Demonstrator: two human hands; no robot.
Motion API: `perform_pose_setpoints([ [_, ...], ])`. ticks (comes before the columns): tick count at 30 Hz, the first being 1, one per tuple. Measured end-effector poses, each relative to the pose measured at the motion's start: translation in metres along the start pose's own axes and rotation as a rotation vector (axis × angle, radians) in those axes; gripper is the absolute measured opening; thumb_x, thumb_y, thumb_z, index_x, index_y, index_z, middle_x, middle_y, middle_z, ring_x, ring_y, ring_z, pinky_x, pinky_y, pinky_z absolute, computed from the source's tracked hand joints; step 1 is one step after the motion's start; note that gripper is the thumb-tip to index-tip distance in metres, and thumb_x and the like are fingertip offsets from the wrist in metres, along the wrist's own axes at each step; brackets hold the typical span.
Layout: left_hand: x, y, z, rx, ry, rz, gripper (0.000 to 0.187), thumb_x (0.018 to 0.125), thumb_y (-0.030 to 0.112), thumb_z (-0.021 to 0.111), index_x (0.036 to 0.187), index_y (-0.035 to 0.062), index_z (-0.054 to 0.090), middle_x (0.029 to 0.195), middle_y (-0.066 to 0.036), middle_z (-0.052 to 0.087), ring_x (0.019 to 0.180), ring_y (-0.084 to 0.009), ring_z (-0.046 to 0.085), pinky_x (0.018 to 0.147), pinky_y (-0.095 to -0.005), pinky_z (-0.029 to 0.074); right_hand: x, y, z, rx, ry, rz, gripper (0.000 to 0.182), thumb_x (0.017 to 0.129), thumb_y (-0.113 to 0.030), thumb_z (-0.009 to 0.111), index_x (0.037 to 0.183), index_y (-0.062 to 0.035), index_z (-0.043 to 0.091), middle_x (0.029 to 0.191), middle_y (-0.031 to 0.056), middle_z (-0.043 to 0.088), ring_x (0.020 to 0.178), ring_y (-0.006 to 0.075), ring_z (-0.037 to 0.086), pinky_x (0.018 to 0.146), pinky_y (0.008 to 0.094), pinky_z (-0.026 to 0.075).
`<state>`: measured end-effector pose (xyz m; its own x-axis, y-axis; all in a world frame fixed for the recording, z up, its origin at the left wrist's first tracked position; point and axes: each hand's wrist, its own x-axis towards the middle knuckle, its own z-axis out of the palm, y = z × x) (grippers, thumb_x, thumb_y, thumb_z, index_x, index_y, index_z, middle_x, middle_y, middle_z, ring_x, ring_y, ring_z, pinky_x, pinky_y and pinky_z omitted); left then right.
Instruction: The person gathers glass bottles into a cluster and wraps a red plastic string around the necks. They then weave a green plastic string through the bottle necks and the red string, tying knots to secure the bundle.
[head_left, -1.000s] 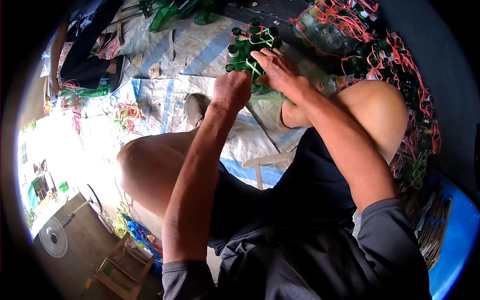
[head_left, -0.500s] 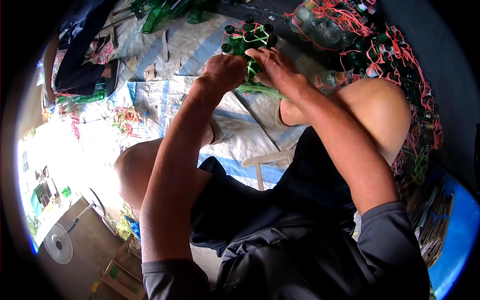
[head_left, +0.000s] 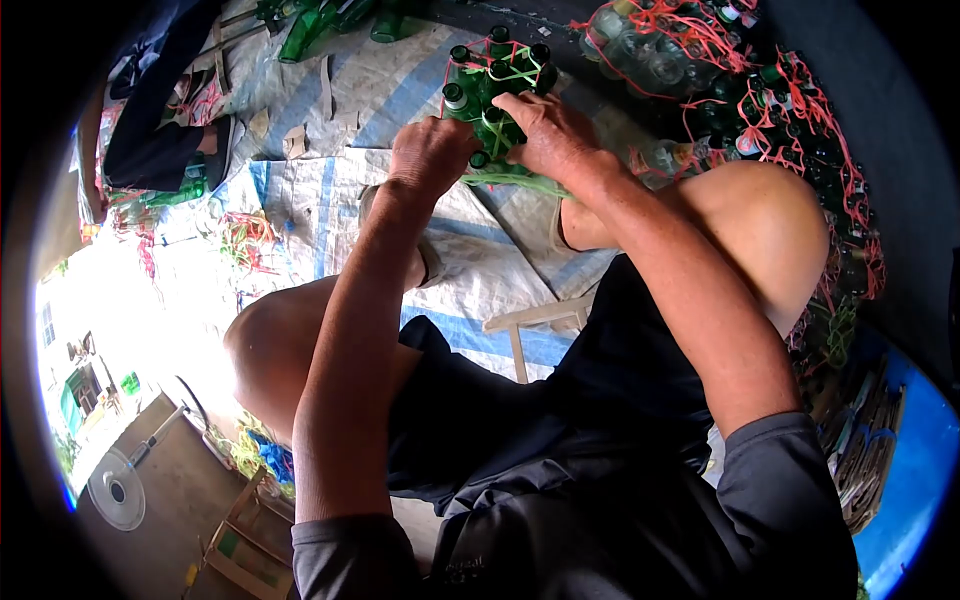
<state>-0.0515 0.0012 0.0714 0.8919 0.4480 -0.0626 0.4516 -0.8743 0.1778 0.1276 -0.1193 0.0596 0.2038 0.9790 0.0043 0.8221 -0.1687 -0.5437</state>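
Green glass bottles [head_left: 487, 75] stand upright in a tight bundle, with pink and pale green plastic string across their necks. My left hand [head_left: 432, 155] is closed like a fist at the bundle's near left side, and what its fingers hold is hidden. Curved round the near right side of the bundle, my right hand [head_left: 550, 130] grips it, index finger on the bottle tops and thumb lower down. Strands of light green string [head_left: 520, 181] lie just below both hands.
A striped woven sheet [head_left: 400, 85] covers the floor. Clear and green bottles tied with red string [head_left: 690, 40] crowd the right side. Loose green bottles [head_left: 310, 32] lie at the back. Another person's leg [head_left: 150, 150] is at left. A wooden stool [head_left: 540, 315] shows between my knees.
My left hand has moved slightly left and down, away from the bundle's middle, showing more of the near bottles. The right hand has barely shifted.
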Motion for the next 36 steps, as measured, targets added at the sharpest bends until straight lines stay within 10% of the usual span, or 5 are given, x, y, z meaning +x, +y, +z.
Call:
perform_pose_setpoints([
  [21,-0.058,0.049,0.043,-0.643,0.395,-0.755,0.019,0.096,0.030,0.070,0.101,0.0126,0.077,0.084,-0.017,0.076,0.079,-0.0387,0.075,0.070,-0.0464,0.058,0.002,-0.002,0.001,0.008,0.034,-0.043,0.067,0.070,-0.013,0.091,0.131,-0.0146,0.061,0.122,0.0117,0.072,0.115,0.0378,0.068,0.093,0.0478,0.056],
  [36,-0.058,0.030,0.073,-0.730,0.439,-0.705,0.023,0.095,0.030,0.070,0.100,0.0091,0.079,0.089,-0.016,0.076,0.082,-0.0375,0.074,0.074,-0.0435,0.057,0.013,-0.032,-0.013,-0.300,0.051,-0.170,0.047,0.078,-0.024,0.085,0.120,-0.0123,0.068,0.117,0.0085,0.068,0.115,0.0343,0.062,0.097,0.0502,0.051],
])
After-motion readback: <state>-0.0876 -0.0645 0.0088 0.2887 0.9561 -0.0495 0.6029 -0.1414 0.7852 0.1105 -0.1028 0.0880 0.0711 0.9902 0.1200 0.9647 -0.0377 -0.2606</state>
